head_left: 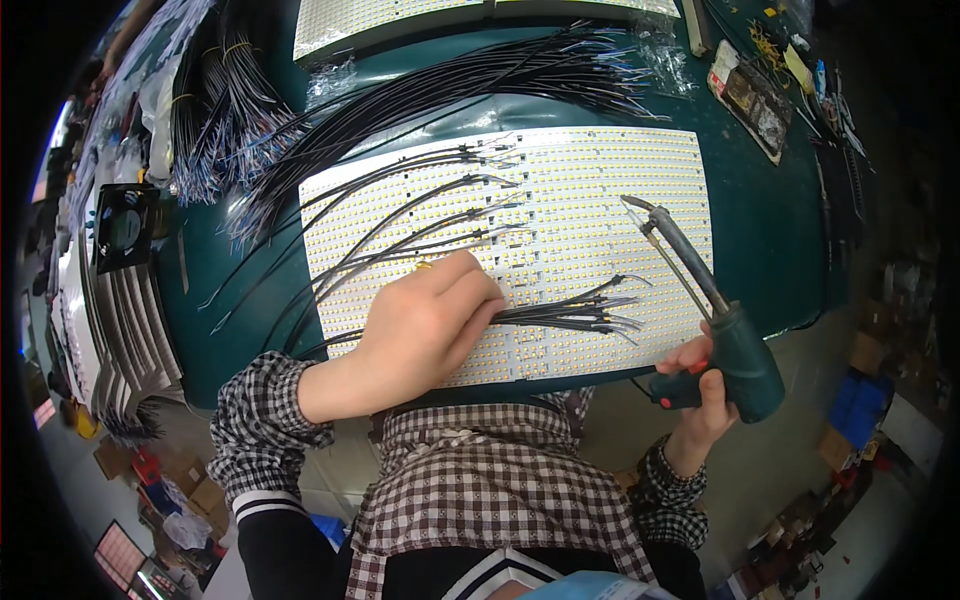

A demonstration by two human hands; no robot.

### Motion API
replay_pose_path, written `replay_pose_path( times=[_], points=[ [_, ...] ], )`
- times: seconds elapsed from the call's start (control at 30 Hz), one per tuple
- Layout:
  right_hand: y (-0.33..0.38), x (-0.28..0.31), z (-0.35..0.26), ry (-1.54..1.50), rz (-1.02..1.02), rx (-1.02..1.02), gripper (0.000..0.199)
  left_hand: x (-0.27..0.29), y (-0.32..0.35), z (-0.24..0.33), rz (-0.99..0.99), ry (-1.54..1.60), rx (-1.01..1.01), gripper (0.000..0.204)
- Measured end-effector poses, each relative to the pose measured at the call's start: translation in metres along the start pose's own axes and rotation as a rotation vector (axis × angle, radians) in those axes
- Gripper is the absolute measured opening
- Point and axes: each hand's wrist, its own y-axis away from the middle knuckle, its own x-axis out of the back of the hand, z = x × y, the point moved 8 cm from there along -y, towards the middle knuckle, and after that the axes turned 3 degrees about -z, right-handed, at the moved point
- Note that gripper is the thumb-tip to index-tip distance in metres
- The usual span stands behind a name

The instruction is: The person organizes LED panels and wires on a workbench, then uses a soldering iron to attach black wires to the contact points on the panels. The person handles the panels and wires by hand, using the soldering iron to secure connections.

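Observation:
My left hand (430, 310) is closed around a small bunch of black cables (570, 316) over the lower middle of a white LED panel (650, 245). Their stripped, thin wire ends fan out to the right, above the panel's surface. In my right hand (705, 400), at the panel's lower right corner, is a green soldering gun (748, 365). Its tip points up and left over the panel's right half, apart from the wires. More black cables (400, 200) lie across the panel's upper left, with their ends near the column of connection pads at its middle.
A thick bundle of black cables (450, 85) lies behind the panel, with tied bundles (215, 110) at the far left. Stacked panels (140, 330) stand at the left edge; another stack (390, 25) is at the back. A stained, flat box (750, 95) sits back right.

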Motion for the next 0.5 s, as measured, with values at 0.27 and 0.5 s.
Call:
replay_pose_path(
  times=[0.27, 0.5],
  points=[
    [-0.003, -0.003, 0.003, -0.058, 0.012, 0.017, 0.054, -0.002, -0.002, 0.006, -0.065, -0.066, -0.069, 0.012],
    [-0.001, 0.009, 0.004, -0.094, 0.074, 0.019, 0.053, 0.038, 0.016, 0.001, -0.142, -0.288, 0.088, 0.013]
  ],
)
